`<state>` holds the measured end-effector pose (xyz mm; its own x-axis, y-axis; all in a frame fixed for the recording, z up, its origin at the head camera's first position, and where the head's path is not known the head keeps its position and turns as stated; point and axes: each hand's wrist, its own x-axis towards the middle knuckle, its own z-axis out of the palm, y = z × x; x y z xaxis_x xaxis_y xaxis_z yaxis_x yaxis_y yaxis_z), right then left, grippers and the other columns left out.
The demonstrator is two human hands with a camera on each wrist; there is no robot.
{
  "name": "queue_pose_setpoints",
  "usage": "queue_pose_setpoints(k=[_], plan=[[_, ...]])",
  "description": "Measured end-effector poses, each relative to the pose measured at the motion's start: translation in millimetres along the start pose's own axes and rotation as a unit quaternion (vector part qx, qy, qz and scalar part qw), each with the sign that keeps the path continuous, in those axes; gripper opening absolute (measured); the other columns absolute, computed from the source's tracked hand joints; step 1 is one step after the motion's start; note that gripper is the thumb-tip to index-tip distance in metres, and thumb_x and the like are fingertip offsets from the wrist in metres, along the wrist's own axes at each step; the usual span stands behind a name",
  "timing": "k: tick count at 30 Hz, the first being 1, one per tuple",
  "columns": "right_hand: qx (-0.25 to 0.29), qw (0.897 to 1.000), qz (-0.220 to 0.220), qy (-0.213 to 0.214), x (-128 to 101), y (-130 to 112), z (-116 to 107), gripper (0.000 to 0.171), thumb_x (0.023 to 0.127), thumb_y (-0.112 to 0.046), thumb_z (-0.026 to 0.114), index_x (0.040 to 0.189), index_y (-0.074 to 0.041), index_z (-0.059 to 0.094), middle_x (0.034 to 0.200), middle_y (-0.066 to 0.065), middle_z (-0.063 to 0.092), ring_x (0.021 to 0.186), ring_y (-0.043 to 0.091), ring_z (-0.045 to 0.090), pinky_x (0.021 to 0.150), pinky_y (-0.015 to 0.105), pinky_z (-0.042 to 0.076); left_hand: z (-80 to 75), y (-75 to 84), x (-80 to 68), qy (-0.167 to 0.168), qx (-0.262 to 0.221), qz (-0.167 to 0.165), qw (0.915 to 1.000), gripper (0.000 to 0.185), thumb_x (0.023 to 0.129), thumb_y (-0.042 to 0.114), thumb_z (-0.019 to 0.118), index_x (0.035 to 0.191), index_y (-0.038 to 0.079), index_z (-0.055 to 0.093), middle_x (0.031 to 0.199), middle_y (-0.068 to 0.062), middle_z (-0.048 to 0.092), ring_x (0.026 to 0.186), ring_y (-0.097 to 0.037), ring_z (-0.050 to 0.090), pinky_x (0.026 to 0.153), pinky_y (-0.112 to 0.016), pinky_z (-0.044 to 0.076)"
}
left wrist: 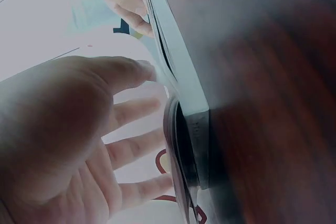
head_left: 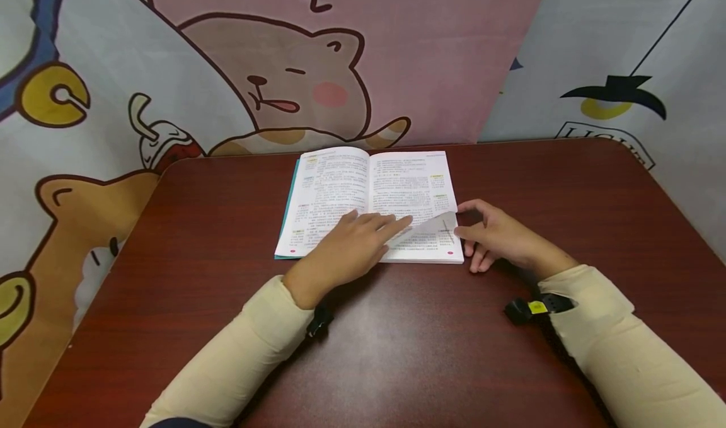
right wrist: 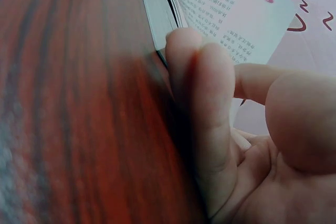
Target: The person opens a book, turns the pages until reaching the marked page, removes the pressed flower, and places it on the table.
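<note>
A cartoon backdrop (head_left: 295, 69) of drawn animals in pink, white and tan stands behind the open book, filling the far side of the scene. Under the book lies a dark red-brown wood-grain tabletop (head_left: 397, 352), which spreads out on all sides of it. The open book (head_left: 340, 188) lies flat near the far middle of the tabletop, its printed pages facing up and a teal cover edge showing along its left side. Two arms in cream sleeves (head_left: 244, 352) reach toward the book from the near edge. The left hand (head_left: 346, 248) rests palm down on the book's near half, fingers straight and spread, their tips pointing toward the lower right page; its grip is apart and holds nothing. The right hand (head_left: 499, 236) sits at the book's lower right corner, its grip clamped on the page corner (head_left: 439, 226), thumb and fingers pinching the lifted paper so it curls up off the page beneath. A small black wrist device (head_left: 533, 307) with a yellow mark sits on the right wrist, nearer than the book.
</note>
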<state>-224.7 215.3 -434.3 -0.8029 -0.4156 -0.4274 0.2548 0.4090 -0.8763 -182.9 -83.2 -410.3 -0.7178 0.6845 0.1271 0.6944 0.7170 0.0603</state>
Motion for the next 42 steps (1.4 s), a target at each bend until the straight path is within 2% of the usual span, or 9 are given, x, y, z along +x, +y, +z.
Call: queue_pose_setpoints(k=[3, 8, 15, 23, 28, 32, 38, 42], plan=[[-0.001, 1.000, -0.008, -0.001, -0.3, 0.4, 0.1, 0.066, 0.100, -0.019, 0.060, 0.150, -0.007, 0.018, 0.070, 0.010, 0.060, 0.051, 0.023, 0.068, 0.050, 0.038, 0.058, -0.1, -0.5, 0.3, 0.017, 0.011, 0.004, 0.9998, 0.068, 0.096, 0.019, 0.065, 0.156, 0.025, 0.034, 0.145, -0.006, 0.057, 0.132, -0.025, 0.056, 0.107, -0.053, 0.044], [-0.007, 1.000, -0.020, -0.004, 0.6, 3.4, -1.4, 0.068, 0.098, -0.017, 0.063, 0.149, -0.007, 0.019, 0.073, 0.010, 0.059, 0.052, 0.022, 0.069, 0.050, 0.038, 0.058, -0.7, -1.2, 1.4, 0.030, 0.033, 0.003, 0.9990, 0.079, 0.095, 0.023, 0.068, 0.160, 0.026, 0.023, 0.156, -0.007, 0.045, 0.141, -0.024, 0.046, 0.109, -0.050, 0.043], [-0.014, 1.000, -0.024, -0.005, 1.4, 5.1, -2.2, 0.070, 0.098, -0.019, 0.065, 0.150, -0.007, 0.020, 0.073, 0.011, 0.060, 0.052, 0.024, 0.069, 0.050, 0.040, 0.058, -1.0, -1.0, 1.3, 0.042, 0.037, 0.000, 0.9984, 0.083, 0.095, 0.021, 0.067, 0.161, 0.029, 0.018, 0.164, -0.004, 0.030, 0.147, -0.025, 0.037, 0.111, -0.050, 0.041], [-0.019, 1.000, -0.020, -0.005, 1.2, 3.0, -1.2, 0.068, 0.098, -0.019, 0.064, 0.149, -0.007, 0.020, 0.073, 0.011, 0.061, 0.053, 0.023, 0.069, 0.050, 0.040, 0.058, -1.2, -0.3, 3.0, 0.052, 0.074, 0.005, 0.9959, 0.079, 0.096, 0.012, 0.057, 0.162, 0.028, 0.016, 0.170, 0.000, 0.012, 0.156, -0.027, 0.015, 0.121, -0.052, 0.025], [-0.016, 1.000, -0.020, -0.002, -0.1, 1.5, -1.3, 0.069, 0.098, -0.018, 0.064, 0.150, -0.006, 0.020, 0.073, 0.011, 0.060, 0.052, 0.023, 0.069, 0.050, 0.039, 0.058, -2.6, -0.5, 3.8, 0.056, 0.077, 0.022, 0.9952, 0.070, 0.095, 0.003, 0.052, 0.158, 0.024, 0.030, 0.169, 0.001, 0.015, 0.157, -0.027, 0.007, 0.125, -0.049, 0.017], [-0.014, 1.000, -0.021, -0.002, -0.6, 1.0, -0.7, 0.069, 0.098, -0.017, 0.064, 0.150, -0.006, 0.020, 0.073, 0.011, 0.059, 0.052, 0.022, 0.068, 0.049, 0.039, 0.058, -3.0, -1.0, 3.2, 0.054, 0.080, 0.025, 0.9950, 0.062, 0.095, 0.003, 0.052, 0.153, 0.022, 0.042, 0.168, -0.001, 0.019, 0.157, -0.028, 0.008, 0.126, -0.048, 0.015], [-0.016, 1.000, -0.021, -0.003, -0.8, 1.9, -0.4, 0.069, 0.098, -0.017, 0.064, 0.150, -0.007, 0.020, 0.073, 0.011, 0.059, 0.052, 0.022, 0.068, 0.050, 0.039, 0.058, -1.8, -2.5, 1.3, 0.044, 0.087, 0.018, 0.9951, 0.056, 0.097, 0.014, 0.055, 0.152, 0.016, 0.044, 0.166, -0.004, 0.026, 0.157, -0.027, 0.013, 0.126, -0.045, 0.014], [-0.017, 1.000, -0.023, -0.002, -0.2, 3.0, -0.8, 0.069, 0.098, -0.018, 0.064, 0.150, -0.008, 0.021, 0.073, 0.011, 0.059, 0.052, 0.023, 0.068, 0.049, 0.039, 0.058, -1.3, -2.5, 0.8, 0.030, 0.085, 0.006, 0.9959, 0.061, 0.098, 0.024, 0.059, 0.154, 0.013, 0.039, 0.166, -0.003, 0.027, 0.156, -0.026, 0.015, 0.126, -0.044, 0.014]])
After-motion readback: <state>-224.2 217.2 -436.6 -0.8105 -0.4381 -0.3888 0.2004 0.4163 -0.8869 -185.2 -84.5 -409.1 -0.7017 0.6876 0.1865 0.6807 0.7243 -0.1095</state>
